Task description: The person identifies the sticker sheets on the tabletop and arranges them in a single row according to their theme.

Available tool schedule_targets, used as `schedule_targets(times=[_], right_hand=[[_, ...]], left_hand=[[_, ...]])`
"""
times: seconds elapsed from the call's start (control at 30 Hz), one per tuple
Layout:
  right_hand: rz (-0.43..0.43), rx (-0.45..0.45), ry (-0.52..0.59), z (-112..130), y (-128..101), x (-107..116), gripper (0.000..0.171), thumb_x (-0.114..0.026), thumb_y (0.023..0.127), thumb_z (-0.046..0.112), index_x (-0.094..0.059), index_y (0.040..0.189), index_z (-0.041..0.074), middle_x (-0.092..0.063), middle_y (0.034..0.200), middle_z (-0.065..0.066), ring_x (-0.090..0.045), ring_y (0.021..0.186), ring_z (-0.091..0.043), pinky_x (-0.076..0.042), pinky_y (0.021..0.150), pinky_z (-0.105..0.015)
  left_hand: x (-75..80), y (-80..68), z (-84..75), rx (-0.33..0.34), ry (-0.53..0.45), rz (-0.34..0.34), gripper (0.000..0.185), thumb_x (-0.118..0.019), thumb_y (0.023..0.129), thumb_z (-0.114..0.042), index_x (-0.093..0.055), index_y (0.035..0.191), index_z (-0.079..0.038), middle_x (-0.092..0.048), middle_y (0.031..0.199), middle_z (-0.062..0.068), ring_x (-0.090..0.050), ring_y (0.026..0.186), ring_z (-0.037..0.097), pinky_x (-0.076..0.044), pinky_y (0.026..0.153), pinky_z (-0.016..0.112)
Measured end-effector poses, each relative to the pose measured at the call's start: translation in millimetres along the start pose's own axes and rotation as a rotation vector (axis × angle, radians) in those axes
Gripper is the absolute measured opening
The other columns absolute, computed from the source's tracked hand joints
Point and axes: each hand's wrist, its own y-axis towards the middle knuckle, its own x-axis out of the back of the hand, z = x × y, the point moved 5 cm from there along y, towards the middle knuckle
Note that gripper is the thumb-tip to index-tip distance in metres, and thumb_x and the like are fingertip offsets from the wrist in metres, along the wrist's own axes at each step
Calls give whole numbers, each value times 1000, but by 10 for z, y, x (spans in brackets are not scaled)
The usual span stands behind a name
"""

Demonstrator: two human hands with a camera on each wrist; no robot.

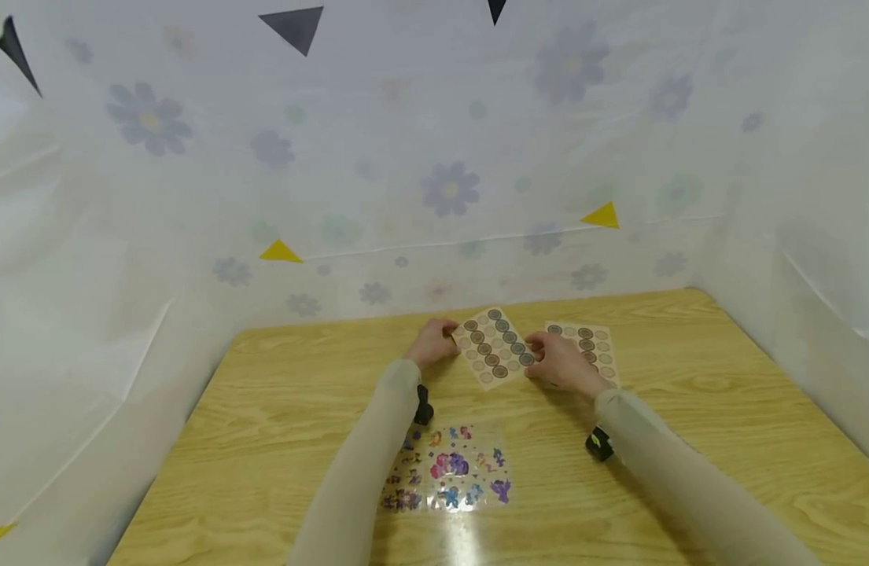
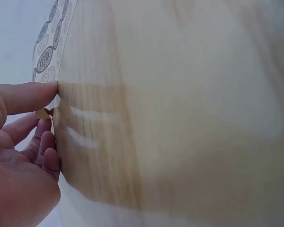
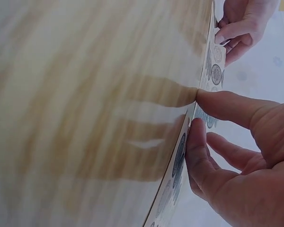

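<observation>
A sheet of round brown and cream stickers (image 1: 492, 347) is held tilted just above the wooden table (image 1: 689, 409). My left hand (image 1: 448, 339) pinches its left edge; in the left wrist view the thumb (image 2: 31, 97) presses on the sheet (image 2: 46, 54) with the fingers curled behind. My right hand (image 1: 537, 355) pinches the sheet's right edge, and in the right wrist view its thumb (image 3: 227, 105) and a finger (image 3: 198, 151) close on the sheet (image 3: 216, 71). A second round-sticker sheet (image 1: 594, 346) lies flat behind the right hand.
A clear sheet of colourful cartoon stickers (image 1: 450, 472) lies on the table between my forearms. White flower-patterned cloth (image 1: 448, 189) walls in the table at the back and on both sides. Bare wood shows to the left and right.
</observation>
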Motion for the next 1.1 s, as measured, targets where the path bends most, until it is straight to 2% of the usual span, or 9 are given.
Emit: schedule_targets(times=[0.2,0.4,0.53,0.73,0.9,1.1], right_hand=[[-8,43,-5,28,17,-9,59,-69,83,0,-47,137,-9,-58,123,-26,-59,102,-32,-49,88,-46],[-12,47,8,10,10,-5,57,-69,85,0,-48,136,-10,-58,123,-27,-60,103,-34,-49,88,-47],[-21,38,-8,6,18,-13,62,-69,83,1,-45,139,-9,-58,123,-26,-57,107,-37,-47,93,-50],[-44,35,-25,-18,30,-16,63,-70,84,6,-45,141,-7,-59,121,-24,-56,111,-38,-45,94,-51],[-66,57,74,-51,11,0,49,-66,91,7,-52,136,-5,-61,115,-21,-58,105,-34,-48,88,-48],[-110,85,161,-59,-9,30,34,-66,92,5,-61,124,-5,-65,108,-19,-61,99,-34,-52,81,-44]], left_hand=[[18,-32,5,37,-119,-31,49,-65,84,9,-53,131,3,-59,117,19,-56,98,29,-45,87,38],[57,-54,64,90,-275,-136,31,-58,95,2,-57,127,-1,-63,92,16,-58,79,25,-45,74,32],[78,-36,125,121,-368,-195,23,-57,96,3,-62,118,-2,-61,83,11,-55,72,21,-43,67,28],[80,-16,153,144,-447,-204,16,-57,94,6,-58,107,-1,-58,78,10,-50,68,19,-39,63,27],[85,-33,172,149,-477,-205,15,-58,93,7,-58,105,-2,-58,78,9,-50,68,18,-39,63,28],[114,-65,156,125,-500,-211,11,-62,93,2,-59,100,-6,-63,78,9,-56,70,20,-42,64,30]])
